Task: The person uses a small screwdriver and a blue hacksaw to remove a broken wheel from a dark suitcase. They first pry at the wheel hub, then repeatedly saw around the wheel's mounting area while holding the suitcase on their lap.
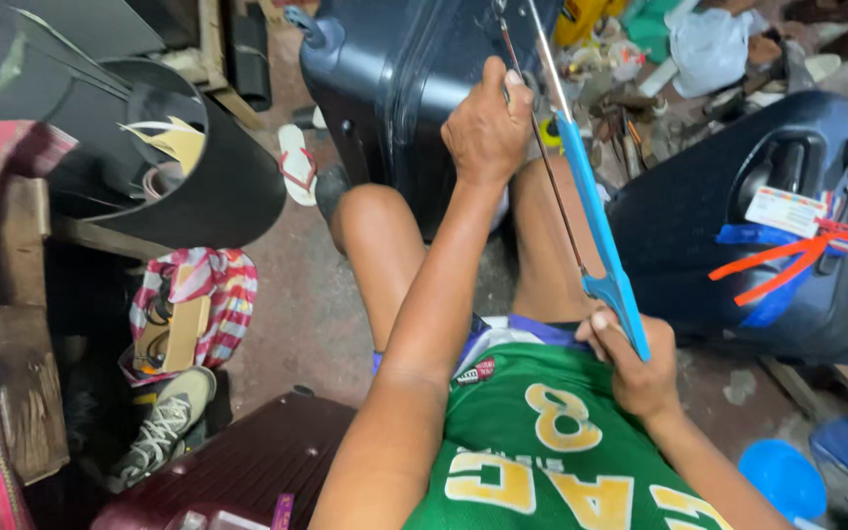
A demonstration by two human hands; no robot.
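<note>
My left hand reaches forward and grips the far end of a hacksaw, pressed against a dark blue hard-shell suitcase that stands between my knees. The hacksaw has a blue frame and a thin blade running back toward me. My right hand is closed on its blue handle near my lap. I sit on the floor in a green jersey with yellow print.
A second dark blue suitcase with a tag and orange ribbons lies at right. A black drum stands at left, a maroon suitcase and a sneaker near me, tool clutter at the back, a blue lid at lower right.
</note>
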